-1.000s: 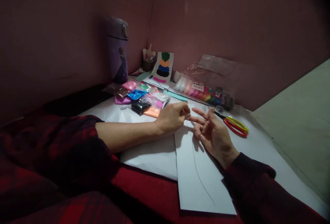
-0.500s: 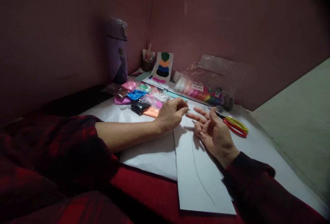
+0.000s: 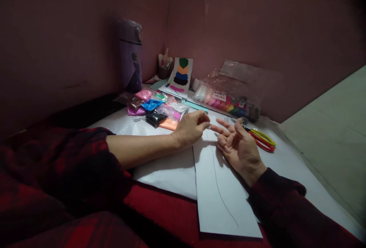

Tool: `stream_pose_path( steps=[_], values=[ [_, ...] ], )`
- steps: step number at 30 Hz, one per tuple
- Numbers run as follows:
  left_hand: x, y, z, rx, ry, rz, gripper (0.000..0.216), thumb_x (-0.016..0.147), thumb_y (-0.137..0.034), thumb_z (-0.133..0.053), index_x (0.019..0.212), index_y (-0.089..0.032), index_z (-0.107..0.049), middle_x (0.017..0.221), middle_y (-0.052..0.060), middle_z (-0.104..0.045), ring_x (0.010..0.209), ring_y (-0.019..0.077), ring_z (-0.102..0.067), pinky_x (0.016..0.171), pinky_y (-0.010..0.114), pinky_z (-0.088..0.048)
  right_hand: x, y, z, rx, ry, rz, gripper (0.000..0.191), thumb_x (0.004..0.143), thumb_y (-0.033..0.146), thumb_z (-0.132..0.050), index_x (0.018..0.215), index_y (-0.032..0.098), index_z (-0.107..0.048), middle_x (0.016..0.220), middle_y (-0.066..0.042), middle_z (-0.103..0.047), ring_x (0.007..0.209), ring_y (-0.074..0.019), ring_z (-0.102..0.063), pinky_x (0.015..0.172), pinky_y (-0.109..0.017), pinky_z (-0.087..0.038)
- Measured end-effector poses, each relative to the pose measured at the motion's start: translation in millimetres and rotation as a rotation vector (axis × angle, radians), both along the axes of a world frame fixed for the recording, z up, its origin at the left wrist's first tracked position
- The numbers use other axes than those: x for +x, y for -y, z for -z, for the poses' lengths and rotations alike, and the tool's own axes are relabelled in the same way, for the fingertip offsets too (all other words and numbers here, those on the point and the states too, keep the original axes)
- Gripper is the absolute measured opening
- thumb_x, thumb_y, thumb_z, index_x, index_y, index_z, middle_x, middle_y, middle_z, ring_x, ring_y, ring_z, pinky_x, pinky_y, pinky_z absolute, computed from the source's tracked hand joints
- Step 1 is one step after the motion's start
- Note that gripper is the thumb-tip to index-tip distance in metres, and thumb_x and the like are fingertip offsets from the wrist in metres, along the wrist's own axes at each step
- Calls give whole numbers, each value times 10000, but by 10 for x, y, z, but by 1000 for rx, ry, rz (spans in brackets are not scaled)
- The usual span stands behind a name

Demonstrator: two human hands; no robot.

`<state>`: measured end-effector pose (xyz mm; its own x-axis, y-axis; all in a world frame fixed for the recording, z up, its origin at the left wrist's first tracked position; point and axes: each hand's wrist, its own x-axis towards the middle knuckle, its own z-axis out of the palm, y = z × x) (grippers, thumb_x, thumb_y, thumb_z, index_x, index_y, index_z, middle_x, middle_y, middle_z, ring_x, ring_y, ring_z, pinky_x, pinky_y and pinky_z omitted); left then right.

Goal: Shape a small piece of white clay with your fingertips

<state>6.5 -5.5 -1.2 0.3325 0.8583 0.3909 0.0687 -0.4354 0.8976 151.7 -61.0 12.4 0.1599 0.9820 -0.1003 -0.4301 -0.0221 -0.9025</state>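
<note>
My left hand (image 3: 191,128) is closed in a pinch above the upper part of a white sheet (image 3: 223,194). Its thumb and forefinger meet at a fingertip of my right hand (image 3: 240,147); whatever they pinch, if anything, is too small to make out. Palm up, my right hand has its fingers stretched out and apart. A thin curved dark line (image 3: 216,181) runs down the sheet beneath both hands. Just beyond the right hand lie scissors (image 3: 261,140) with red and yellow handles, their blades partly hidden.
Left of the hands lie several bagged clay packets (image 3: 153,105). A purple bottle (image 3: 131,57) stands behind them. Further back are a card with coloured shapes (image 3: 181,76), a cup of tools (image 3: 165,65) and a clear bag of coloured clay (image 3: 225,99). Walls (image 3: 243,23) enclose the back.
My left hand has dipped slightly, its pinch still at the right hand's fingertip. The right hand has shifted very slightly to the right. Everything else lies as before.
</note>
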Motion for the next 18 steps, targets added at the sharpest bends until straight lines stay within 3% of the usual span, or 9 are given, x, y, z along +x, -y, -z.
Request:
stream_pose_path(
  steps=[10, 18],
  values=[
    [3, -8, 9, 12, 58, -30, 45, 782, -176, -574, 752, -144, -579, 700, -7, -569, 622, 76, -514, 588, 206, -430, 1, 8, 5, 17, -12, -8, 426, 972, 492, -367, 1009, 112, -555, 834, -155, -722, 378, -71, -459, 301, -161, -330],
    [1, 2, 6, 5, -32, -11, 19, 774, -151, -587, 762, -141, -598, 709, -6, -595, 613, 73, -514, 578, 199, -427, 10, 5, 0, 23, -3, -6, 437, 975, 487, -359, 1027, 96, -546, 785, -148, -711, 364, -75, -461, 294, -158, -323]
  ],
)
